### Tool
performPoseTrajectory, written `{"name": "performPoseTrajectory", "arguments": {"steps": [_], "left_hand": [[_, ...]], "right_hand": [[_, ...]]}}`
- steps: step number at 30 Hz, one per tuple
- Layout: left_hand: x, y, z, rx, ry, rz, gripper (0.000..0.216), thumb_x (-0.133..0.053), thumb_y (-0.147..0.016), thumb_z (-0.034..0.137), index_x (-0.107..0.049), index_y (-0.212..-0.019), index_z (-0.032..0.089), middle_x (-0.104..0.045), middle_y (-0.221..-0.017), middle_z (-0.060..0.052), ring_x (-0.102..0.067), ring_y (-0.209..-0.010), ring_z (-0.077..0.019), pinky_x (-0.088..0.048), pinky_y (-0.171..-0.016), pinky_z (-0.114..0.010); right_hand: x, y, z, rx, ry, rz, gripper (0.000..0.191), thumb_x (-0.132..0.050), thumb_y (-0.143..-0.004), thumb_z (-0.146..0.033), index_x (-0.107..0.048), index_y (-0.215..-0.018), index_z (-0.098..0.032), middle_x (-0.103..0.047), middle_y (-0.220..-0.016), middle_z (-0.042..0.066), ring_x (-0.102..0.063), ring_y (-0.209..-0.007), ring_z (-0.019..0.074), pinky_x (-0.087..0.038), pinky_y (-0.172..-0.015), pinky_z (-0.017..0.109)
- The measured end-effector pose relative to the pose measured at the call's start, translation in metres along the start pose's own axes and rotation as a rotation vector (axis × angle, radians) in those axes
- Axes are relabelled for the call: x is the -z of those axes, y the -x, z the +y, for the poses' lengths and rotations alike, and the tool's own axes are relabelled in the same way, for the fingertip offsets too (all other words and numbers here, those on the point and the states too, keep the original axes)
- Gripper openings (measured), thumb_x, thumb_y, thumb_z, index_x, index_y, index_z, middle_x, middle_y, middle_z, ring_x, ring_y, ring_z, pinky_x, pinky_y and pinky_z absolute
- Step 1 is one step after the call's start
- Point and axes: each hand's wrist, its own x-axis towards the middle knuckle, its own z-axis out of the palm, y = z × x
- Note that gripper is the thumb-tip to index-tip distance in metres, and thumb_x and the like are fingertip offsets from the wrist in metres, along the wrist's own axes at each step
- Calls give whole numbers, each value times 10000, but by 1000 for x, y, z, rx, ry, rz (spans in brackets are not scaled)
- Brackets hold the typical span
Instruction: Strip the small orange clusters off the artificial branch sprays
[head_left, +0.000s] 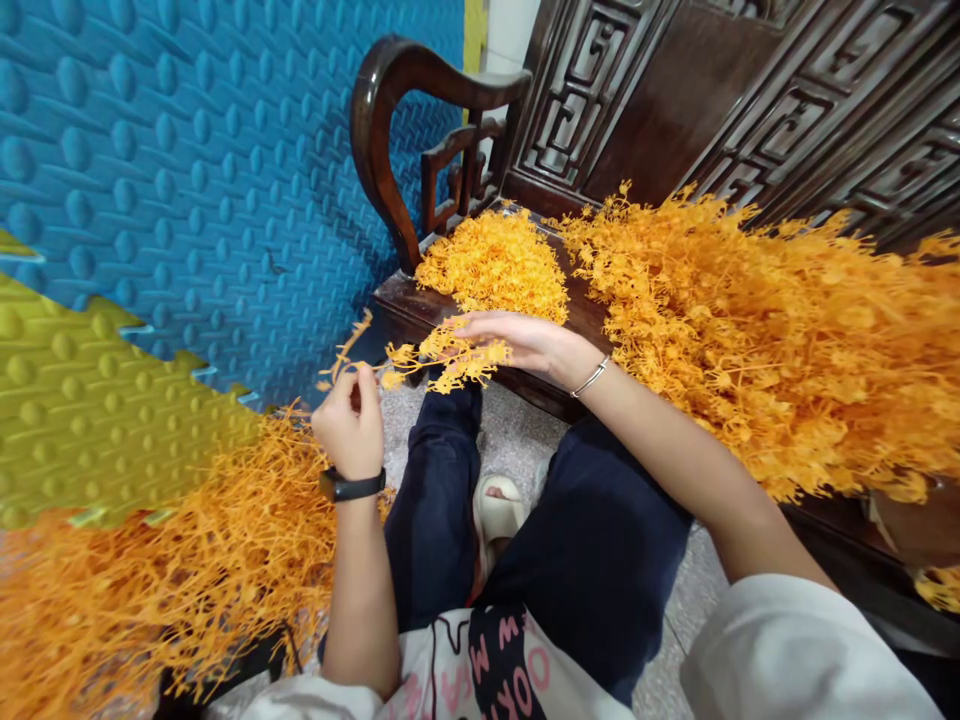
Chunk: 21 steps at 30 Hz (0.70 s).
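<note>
A yellow-orange plastic flower sprig (409, 362) stretches between my two hands, above my knees. Its stem end is pinched in the closed fingers of my left hand (351, 420), which wears a black wristband. My right hand (536, 345) lies along the flowered end with fingers stretched out, palm toward the blossoms; whether it grips any of them is partly hidden. Just beyond the right hand, a small pile of loose yellow blossoms (502, 262) rests on the dark wooden bench (585, 300).
A large heap of flowered orange sprigs (795, 340) covers the bench at right. Bare orange stems (217, 560) are piled at lower left. A curved wooden armrest (375, 120) rises at the bench's end. Blue foam matting (187, 150) and yellow-green matting (90, 400) lie at left.
</note>
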Motion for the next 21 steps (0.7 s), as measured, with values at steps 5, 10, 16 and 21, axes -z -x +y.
{"name": "performPoseTrajectory", "arguments": {"steps": [5, 10, 16, 21], "left_hand": [[2, 19, 39, -303, 167, 97, 274, -681, -683, 367, -583, -879, 204, -596, -923, -41, -545, -885, -196, -407, -814, -307], [-9, 13, 36, -465, 47, -480, 490, -693, -672, 350, -556, -1127, 228, -530, -1261, -88, -407, -1224, -277, -228, -1043, -423], [-19, 11, 14, -327, 157, -489, 230, -529, -810, 262, -643, -1001, 205, -649, -1064, -58, -568, -1012, -207, -385, -915, -314], [-16, 11, 11, -31, 295, -435, 168, -624, -730, 319, -659, -795, 167, -654, -790, -16, -580, -744, -166, -432, -720, -253]], "right_hand": [[-5, -11, 12, -82, -119, 25, 98, -531, -774, -102, -624, -802, -115, -667, -789, 58, -629, -708, 111, -548, -689, 220], [-11, -14, 21, -152, -161, -19, 166, -446, -844, -130, -593, -769, -114, -653, -691, 36, -620, -633, 90, -546, -619, 196], [-5, -7, 16, -174, 201, -78, 406, -469, -844, -453, -596, -748, -79, -658, -659, 117, -629, -560, 153, -544, -536, 275], [-6, 4, 4, 106, 403, 80, 367, -537, -802, -459, -611, -810, -100, -644, -653, 72, -589, -532, 100, -481, -489, 200]]}}
